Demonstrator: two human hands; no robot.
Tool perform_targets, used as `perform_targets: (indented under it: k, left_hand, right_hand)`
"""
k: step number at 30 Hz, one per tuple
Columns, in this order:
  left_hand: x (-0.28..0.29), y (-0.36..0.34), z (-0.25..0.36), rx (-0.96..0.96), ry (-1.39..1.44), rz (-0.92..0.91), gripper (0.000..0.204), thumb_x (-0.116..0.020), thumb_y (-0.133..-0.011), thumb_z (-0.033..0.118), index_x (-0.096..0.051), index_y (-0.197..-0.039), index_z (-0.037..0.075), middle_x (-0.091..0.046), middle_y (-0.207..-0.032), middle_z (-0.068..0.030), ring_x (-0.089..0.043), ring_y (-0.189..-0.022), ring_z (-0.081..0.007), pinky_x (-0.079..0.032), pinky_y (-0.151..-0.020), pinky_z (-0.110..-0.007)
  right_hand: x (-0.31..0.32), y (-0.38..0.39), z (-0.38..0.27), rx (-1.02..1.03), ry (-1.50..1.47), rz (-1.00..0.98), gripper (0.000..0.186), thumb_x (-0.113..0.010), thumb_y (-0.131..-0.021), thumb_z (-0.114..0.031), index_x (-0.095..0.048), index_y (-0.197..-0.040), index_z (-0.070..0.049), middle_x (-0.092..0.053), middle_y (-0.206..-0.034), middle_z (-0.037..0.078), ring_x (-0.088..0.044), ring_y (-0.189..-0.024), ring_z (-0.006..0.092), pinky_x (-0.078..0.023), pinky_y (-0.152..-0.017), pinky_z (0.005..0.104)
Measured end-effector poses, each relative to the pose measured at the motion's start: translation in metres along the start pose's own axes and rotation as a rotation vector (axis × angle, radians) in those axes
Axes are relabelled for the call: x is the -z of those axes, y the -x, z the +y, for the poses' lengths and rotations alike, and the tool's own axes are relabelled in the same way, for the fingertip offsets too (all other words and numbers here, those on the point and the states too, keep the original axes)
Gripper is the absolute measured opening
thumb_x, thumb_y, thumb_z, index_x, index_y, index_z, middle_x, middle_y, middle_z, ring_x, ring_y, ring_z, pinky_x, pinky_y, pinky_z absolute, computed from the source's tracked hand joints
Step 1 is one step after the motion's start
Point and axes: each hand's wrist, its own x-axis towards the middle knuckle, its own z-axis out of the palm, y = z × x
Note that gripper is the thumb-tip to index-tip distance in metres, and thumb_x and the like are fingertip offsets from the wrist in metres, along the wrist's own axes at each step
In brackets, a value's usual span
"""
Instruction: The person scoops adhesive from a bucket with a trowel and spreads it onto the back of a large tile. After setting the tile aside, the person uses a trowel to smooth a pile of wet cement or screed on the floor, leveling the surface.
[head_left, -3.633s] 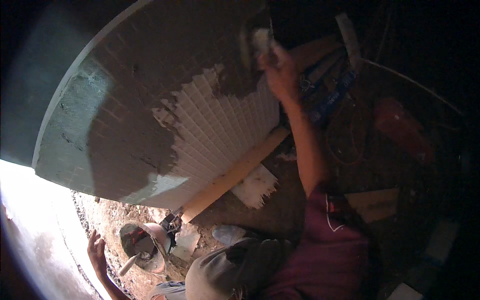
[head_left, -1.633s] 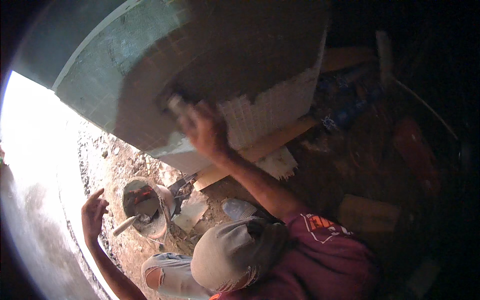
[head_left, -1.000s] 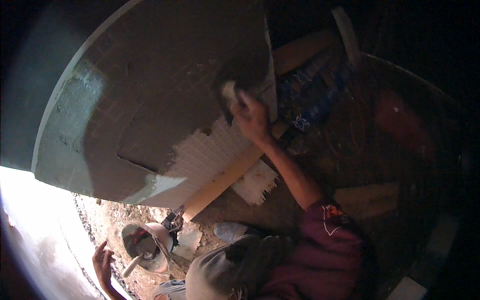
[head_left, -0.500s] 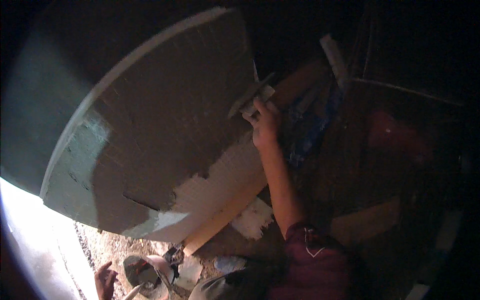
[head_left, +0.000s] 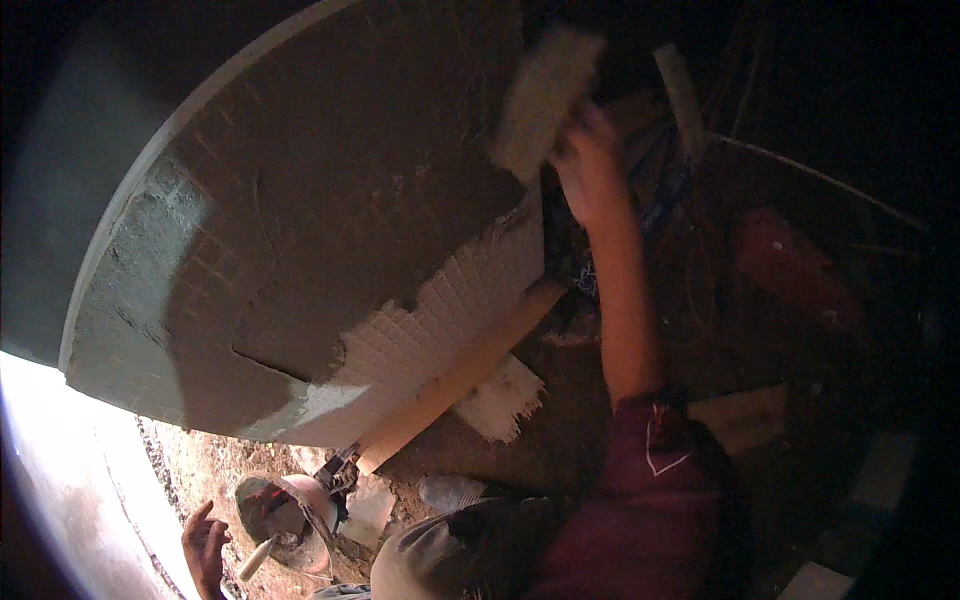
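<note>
My right hand [head_left: 590, 165] grips a flat rectangular plastering trowel [head_left: 545, 105], blurred by motion and coated grey-brown. The trowel is tilted at the right edge of a large curved panel [head_left: 330, 190]; whether it touches the panel I cannot tell. Dark wet mortar covers most of the panel, while a pale strip scored with a grid [head_left: 440, 310] shows along its lower right. Low on the left, my left hand [head_left: 205, 540] is empty, its fingers loosely bent and apart. Beside it stands a bucket [head_left: 285, 510] with grey stuff inside and a pale handle [head_left: 256, 560] at its rim.
A wooden board [head_left: 460, 375] runs along the panel's lower edge, with a ragged pale sheet [head_left: 505, 400] beside it. A clear plastic bottle [head_left: 450, 491] lies near my knee. A red object [head_left: 790, 265] and another board [head_left: 740, 418] sit in the dark at the right.
My right hand has moved up and to the right with the trowel, which has turned from nearly edge-on to show its broad side. My left hand stays near the bucket.
</note>
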Motion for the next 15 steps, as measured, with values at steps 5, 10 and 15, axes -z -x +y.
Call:
perform_targets:
  k: [5,10,15]
  left_hand:
    - [0.000,0.005,-0.018,0.065,0.012,0.019,0.051,-0.070,-0.089,0.028,-0.060,-0.130,-0.001,-0.065,-0.083,-0.0087,-0.064,-0.074,-0.0155,-0.054,-0.064,-0.029]
    - [0.009,0.008,-0.016,0.144,-0.154,-0.010,0.056,-0.069,-0.088,0.038,-0.061,-0.130,0.002,-0.065,-0.093,-0.0101,-0.064,-0.080,-0.0168,-0.055,-0.065,-0.030]
    - [-0.003,-0.002,-0.004,0.062,-0.160,-0.055,0.048,-0.067,-0.092,0.024,-0.058,-0.133,-0.001,-0.066,-0.088,-0.0080,-0.062,-0.076,-0.0149,-0.052,-0.066,-0.029]
  right_hand:
    - [0.061,0.085,0.077,-0.081,0.460,0.104,0.041,-0.063,-0.091,-0.016,-0.059,-0.130,-0.003,-0.064,-0.122,0.011,-0.061,-0.113,0.0257,-0.048,-0.096,0.0359]
    - [0.051,0.103,0.130,-0.047,0.901,0.264,0.044,-0.067,-0.089,-0.022,-0.062,-0.126,0.000,-0.067,-0.121,0.017,-0.063,-0.112,0.0290,-0.048,-0.097,0.0371]
    - [0.022,0.166,0.141,-0.014,0.978,-0.074,0.043,-0.066,-0.089,-0.023,-0.060,-0.124,0.001,-0.067,-0.120,0.017,-0.063,-0.110,0.0311,-0.048,-0.094,0.0387]
